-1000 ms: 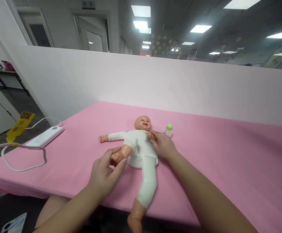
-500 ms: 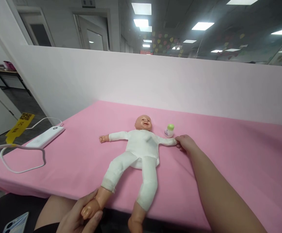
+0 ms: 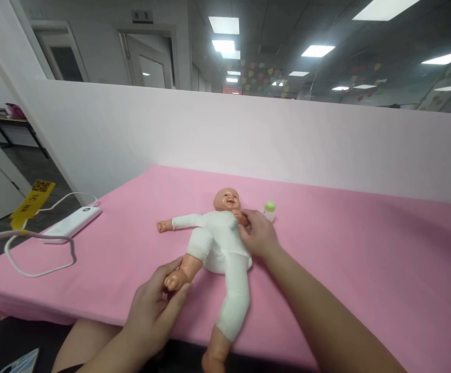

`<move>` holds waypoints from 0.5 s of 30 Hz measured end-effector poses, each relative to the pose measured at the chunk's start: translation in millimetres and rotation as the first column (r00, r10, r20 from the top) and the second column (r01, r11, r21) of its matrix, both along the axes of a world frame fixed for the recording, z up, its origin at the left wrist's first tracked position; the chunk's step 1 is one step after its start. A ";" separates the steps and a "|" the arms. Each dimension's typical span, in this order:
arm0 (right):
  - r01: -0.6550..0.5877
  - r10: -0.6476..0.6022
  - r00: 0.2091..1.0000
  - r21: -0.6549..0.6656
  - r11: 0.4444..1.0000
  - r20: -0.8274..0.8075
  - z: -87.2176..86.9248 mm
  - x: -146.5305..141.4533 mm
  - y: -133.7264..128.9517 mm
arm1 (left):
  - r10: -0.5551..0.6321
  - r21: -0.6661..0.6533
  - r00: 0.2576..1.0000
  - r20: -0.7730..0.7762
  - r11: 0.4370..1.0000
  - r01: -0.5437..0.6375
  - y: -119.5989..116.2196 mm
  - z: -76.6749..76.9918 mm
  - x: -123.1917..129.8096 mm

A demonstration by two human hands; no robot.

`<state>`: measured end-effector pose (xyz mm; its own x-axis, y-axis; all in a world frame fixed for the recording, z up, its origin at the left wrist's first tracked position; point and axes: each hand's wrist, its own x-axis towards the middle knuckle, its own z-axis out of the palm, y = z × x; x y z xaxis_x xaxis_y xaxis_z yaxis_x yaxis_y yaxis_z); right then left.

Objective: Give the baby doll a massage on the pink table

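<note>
A baby doll (image 3: 225, 235) in a white cloth body lies on its back on the pink cloth (image 3: 326, 290), its head toward the wall. My left hand (image 3: 157, 303) is wrapped round the doll's foot at the left, with that leg bent up toward its belly. My right hand (image 3: 259, 230) grips the doll's hand and holds it folded over the chest; some of my fingers are hidden. The doll's other arm stretches out to the left on the cloth. Its other leg lies straight, the foot over the front edge.
A small bottle with a green cap (image 3: 269, 211) stands just beyond my right hand. At the left lie a white power bank (image 3: 73, 224) and a white cable (image 3: 41, 274) with a yellow tag (image 3: 33, 203). A low white wall (image 3: 287, 140) closes the far side. A phone (image 3: 21, 361) shows at the lower left.
My left hand has pushed the doll's foot up and away from me, bending the leg. My right hand has brought the doll's arm inward from the right onto its chest.
</note>
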<state>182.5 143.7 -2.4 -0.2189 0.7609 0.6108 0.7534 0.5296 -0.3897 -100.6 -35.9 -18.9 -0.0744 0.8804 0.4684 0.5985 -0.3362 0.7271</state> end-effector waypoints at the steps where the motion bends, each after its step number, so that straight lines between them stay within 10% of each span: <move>1: -0.045 0.043 0.997 0.022 0.999 0.061 -0.8 -8.9 -3.2 | -0.005 -0.015 1.000 0.005 1.000 0.005 7.5 2.5 4.3; 8: -0.106 0.071 0.920 0.073 0.992 0.386 -9.9 -21.6 -11.2 | -0.073 -0.072 0.991 0.111 0.994 0.081 45.7 8.8 24.4; 15: -0.066 0.066 0.996 -0.005 0.998 0.067 -11.6 -15.8 -7.9 | 0.016 -0.074 0.998 0.062 0.997 -0.011 15.6 8.6 13.5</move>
<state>166.7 135.8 -14.0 -0.3088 0.7453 0.5909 0.7413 0.5778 -0.3415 -87.1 -20.3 -10.3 -0.1141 0.9110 0.3963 0.5550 -0.2724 0.7860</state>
